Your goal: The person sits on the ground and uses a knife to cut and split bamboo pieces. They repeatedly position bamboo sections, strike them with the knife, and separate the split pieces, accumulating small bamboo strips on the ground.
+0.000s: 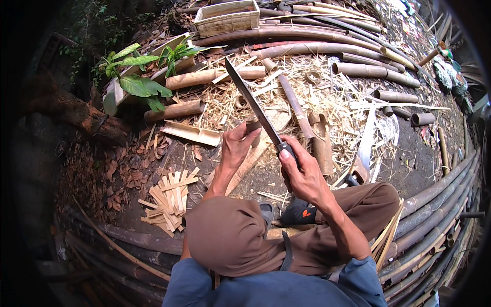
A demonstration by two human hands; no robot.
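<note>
My right hand [305, 171] is closed around the dark handle of a long machete [255, 108]. Its blade slants up and to the left, away from me. Just left of the blade, my left hand [237, 146] pinches a short brown bamboo piece [252, 126]; the fingers partly cover it. Beyond and below the hands, a pale wooden block [253, 162] lies slanted on the ground. A split bamboo length [193, 133] rests left of my left hand. Upright-looking bamboo sections [321, 146] stand or lie beyond my right hand; I cannot tell which.
A handsaw [364, 148] lies to the right of my knee. Pale bamboo strips [171, 197] are heaped at the left. Shavings [327, 87] cover the ground ahead. Long bamboo poles [317, 48] and a cream plastic crate [226, 20] are at the back; more poles [434, 204] lie on the right.
</note>
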